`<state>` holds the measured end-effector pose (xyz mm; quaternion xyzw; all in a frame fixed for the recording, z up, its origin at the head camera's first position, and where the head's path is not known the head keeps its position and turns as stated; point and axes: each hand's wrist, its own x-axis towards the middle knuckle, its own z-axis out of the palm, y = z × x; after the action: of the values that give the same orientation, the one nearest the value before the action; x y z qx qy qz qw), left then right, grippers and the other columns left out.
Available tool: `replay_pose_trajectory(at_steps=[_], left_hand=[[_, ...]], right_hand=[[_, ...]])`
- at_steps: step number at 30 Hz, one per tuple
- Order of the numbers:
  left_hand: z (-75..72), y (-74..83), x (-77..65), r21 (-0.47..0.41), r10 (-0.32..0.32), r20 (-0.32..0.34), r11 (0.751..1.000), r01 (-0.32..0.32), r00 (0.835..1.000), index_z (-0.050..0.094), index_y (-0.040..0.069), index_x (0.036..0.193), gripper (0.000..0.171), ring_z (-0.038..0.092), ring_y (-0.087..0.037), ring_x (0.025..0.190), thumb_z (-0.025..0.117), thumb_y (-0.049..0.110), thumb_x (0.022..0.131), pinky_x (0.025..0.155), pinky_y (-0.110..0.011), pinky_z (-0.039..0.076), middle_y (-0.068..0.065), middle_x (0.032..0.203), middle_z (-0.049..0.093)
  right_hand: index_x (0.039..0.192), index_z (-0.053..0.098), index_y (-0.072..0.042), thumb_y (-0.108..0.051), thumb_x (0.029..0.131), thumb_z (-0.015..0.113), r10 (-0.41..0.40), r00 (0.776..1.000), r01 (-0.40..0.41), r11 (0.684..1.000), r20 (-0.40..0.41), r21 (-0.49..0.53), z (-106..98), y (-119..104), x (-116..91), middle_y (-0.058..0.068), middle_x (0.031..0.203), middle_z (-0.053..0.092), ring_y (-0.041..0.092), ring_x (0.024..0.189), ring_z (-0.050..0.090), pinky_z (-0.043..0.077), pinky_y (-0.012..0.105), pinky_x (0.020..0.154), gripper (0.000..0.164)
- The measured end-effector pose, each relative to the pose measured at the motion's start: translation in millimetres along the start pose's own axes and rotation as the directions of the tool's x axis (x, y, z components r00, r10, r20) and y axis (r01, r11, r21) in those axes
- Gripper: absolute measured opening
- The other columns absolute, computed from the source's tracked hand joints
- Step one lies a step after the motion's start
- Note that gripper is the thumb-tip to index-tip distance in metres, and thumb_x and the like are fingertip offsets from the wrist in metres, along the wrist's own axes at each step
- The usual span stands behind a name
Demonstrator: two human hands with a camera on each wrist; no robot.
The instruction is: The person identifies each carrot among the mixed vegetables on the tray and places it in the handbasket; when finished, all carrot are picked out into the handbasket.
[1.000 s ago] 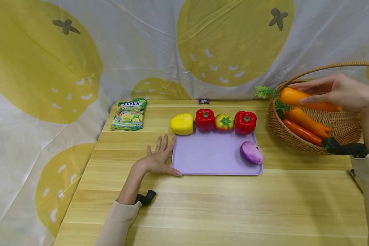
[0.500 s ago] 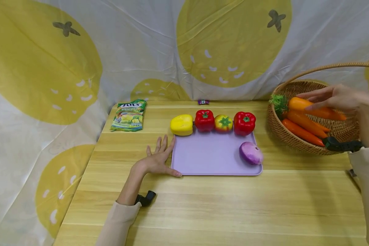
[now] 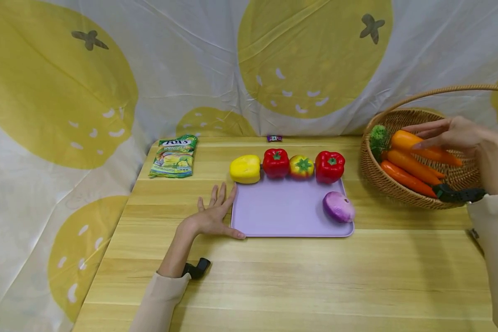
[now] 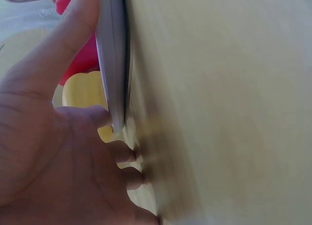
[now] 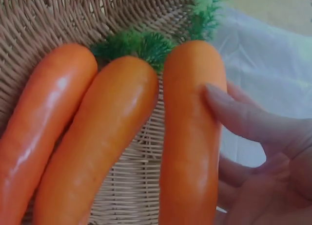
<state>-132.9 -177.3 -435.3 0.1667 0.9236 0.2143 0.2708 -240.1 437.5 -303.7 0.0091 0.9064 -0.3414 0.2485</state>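
My right hand (image 3: pixel 460 133) pinches an orange toy carrot (image 5: pixel 191 132) inside the wicker basket (image 3: pixel 371 177). In the right wrist view the thumb lies along the carrot's side and the other fingers go behind it. Beside it in the basket lie a second carrot (image 5: pixel 105 137) and a redder one (image 5: pixel 44 132). My left hand (image 3: pixel 210 218) has its fingers spread at the left edge of the lilac tray (image 3: pixel 282 212), its thumb at the near corner. A purple onion (image 3: pixel 339 206) sits at the tray's right end.
Along the tray's far edge stand a yellow pepper (image 3: pixel 245 168), two red peppers (image 3: pixel 275 163) and a yellow-red tomato (image 3: pixel 301 166). Behind to the left lies a green candy bag (image 3: pixel 174 157); a small purple wrapper (image 3: pixel 274 138) is near the curtain. The basket's tall handle (image 3: pixel 452 89) arches overhead.
My right hand has lowered the carrot into the basket, its green top now inside the rim beside the other carrots. The left hand has stayed at the tray.
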Motion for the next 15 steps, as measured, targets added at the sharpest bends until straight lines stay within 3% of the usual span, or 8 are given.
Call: replay_pose_trajectory(at_steps=[1,3,5,8,10,12,13,15], left_hand=[[0.0,-0.1,0.1,0.001,-0.001,0.000,1.000,0.001,1.000,-0.021,0.033,0.163,0.143,-0.038,-0.030,0.153,0.078,0.079,0.070,0.114,-0.076,-0.023,-0.007,0.166,-0.037],[-0.3,0.1,-0.2,-0.001,-0.002,0.002,1.000,0.002,1.000,-0.021,0.033,0.163,0.143,-0.038,-0.030,0.153,0.079,0.078,0.070,0.114,-0.076,-0.023,-0.007,0.166,-0.038],[-0.5,0.7,-0.4,-0.003,-0.003,0.002,1.000,0.003,1.000,-0.020,0.033,0.163,0.143,-0.038,-0.030,0.153,0.079,0.078,0.070,0.114,-0.076,-0.023,-0.007,0.166,-0.038],[-1.2,2.6,-1.3,-0.009,0.007,0.003,1.000,-0.007,1.000,-0.019,0.030,0.164,0.143,-0.037,-0.033,0.153,0.079,0.077,0.071,0.113,-0.077,-0.022,-0.010,0.167,-0.036],[-3.5,5.8,-4.5,-0.022,0.016,0.006,1.000,-0.016,1.000,-0.018,0.029,0.165,0.142,-0.036,-0.035,0.154,0.079,0.077,0.072,0.113,-0.078,-0.022,-0.013,0.167,-0.035],[-4.6,7.3,-6.3,-0.036,0.027,0.007,0.999,-0.027,1.000,-0.016,0.027,0.165,0.142,-0.035,-0.037,0.154,0.078,0.078,0.071,0.112,-0.079,-0.023,-0.015,0.168,-0.033],[-4.7,7.4,-6.8,-0.038,0.032,0.005,0.999,-0.031,0.999,-0.016,0.027,0.165,0.143,-0.035,-0.037,0.154,0.078,0.078,0.071,0.112,-0.079,-0.023,-0.015,0.168,-0.032],[-3.8,6.2,-6.5,-0.037,0.028,0.004,0.999,-0.028,1.000,-0.016,0.029,0.165,0.144,-0.036,-0.034,0.154,0.078,0.080,0.069,0.113,-0.077,-0.023,-0.013,0.168,-0.033]], right_hand=[[0.128,0.059,-0.062,-0.035,0.095,0.076,0.009,1.000,-0.009,0.999,-0.003,0.030,-1,1,0,-0.041,0.104,0.066,0.057,0.150,0.016,0.040,0.059,0.114,0.046],[0.126,0.060,-0.063,-0.036,0.096,0.075,0.022,1.000,-0.021,0.998,-0.001,0.063,-3,3,1,-0.041,0.104,0.066,0.056,0.153,0.008,0.038,0.056,0.118,0.043],[0.126,0.064,-0.058,-0.036,0.098,0.072,0.023,1.000,-0.023,0.997,-0.002,0.075,-5,6,2,-0.046,0.104,0.061,0.054,0.155,0.002,0.048,0.032,0.110,0.037],[0.132,0.056,-0.062,-0.044,0.099,0.068,0.045,0.999,-0.046,0.997,0.010,0.054,-7,12,3,-0.044,0.121,0.053,0.047,0.155,0.008,0.048,0.017,0.087,0.039],[0.131,0.058,-0.059,-0.041,0.101,0.066,0.040,0.999,-0.041,0.997,0.012,0.064,-8,16,5,-0.045,0.122,0.050,0.027,0.151,0.027,0.050,0.019,0.087,0.036],[0.128,0.058,-0.062,-0.040,0.102,0.066,0.046,0.999,-0.047,0.995,0.017,0.088,-9,19,7,-0.045,0.124,0.050,0.013,0.142,0.035,0.052,0.022,0.088,0.035],[0.125,0.062,-0.059,-0.038,0.102,0.066,0.038,0.999,-0.039,0.994,0.016,0.100,-9,20,9,-0.051,0.111,0.048,0.003,0.135,0.037,0.052,0.016,0.083,0.032],[0.120,0.068,-0.054,-0.034,0.103,0.065,0.015,1.000,-0.016,0.994,0.009,0.107,-9,21,12,-0.053,0.110,0.051,-0.012,0.118,0.044,0.054,0.015,0.082,0.027]])
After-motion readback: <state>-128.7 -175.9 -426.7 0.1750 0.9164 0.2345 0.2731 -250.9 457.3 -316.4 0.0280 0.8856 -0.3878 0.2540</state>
